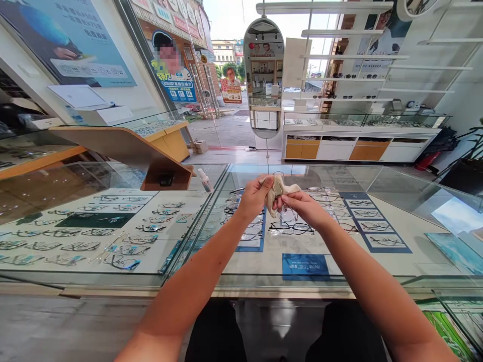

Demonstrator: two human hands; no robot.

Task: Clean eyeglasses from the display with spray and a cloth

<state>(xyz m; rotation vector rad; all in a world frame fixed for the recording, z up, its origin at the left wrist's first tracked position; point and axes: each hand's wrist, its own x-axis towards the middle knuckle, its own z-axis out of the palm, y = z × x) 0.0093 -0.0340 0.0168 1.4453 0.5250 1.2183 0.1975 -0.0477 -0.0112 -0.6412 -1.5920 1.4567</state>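
A crumpled cream cloth (274, 200) is held up over the glass counter, between my two hands. My left hand (255, 196) is closed round its left side, thumb on top. With pinched fingers, my right hand (302, 201) grips the lower right part of the cloth. Thin wire-like lines show at the cloth's edges, perhaps part of a pair of glasses; the folds and fingers hide most of it. Directly below, black-framed eyeglasses (292, 229) lie inside the case under the glass.
Rows of eyeglasses fill the glass display counter (241, 279), with a blue card (305, 266) near its front. A white spray bottle (205, 180) stands on the left. Beyond the counter are a brown wooden stand (166, 173), an oval mirror (264, 75) and wall shelves (347, 78).
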